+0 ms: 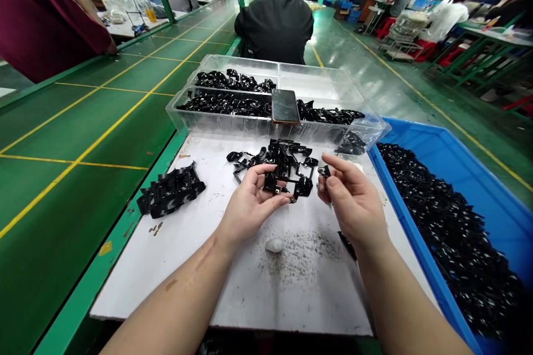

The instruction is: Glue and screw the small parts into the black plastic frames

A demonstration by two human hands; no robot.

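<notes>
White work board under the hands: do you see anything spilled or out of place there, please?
Yes. Dark grit is scattered across the white board below the right hand, with a small pale lump at its edge. One black plastic part lies alone near that hand. They look like stray debris on the board.

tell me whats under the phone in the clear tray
The phone sits in the clear plastic tray, with glossy black plastic parts on both sides. It covers what is directly beneath, so whether that is parts or a divider cannot be told.
</notes>
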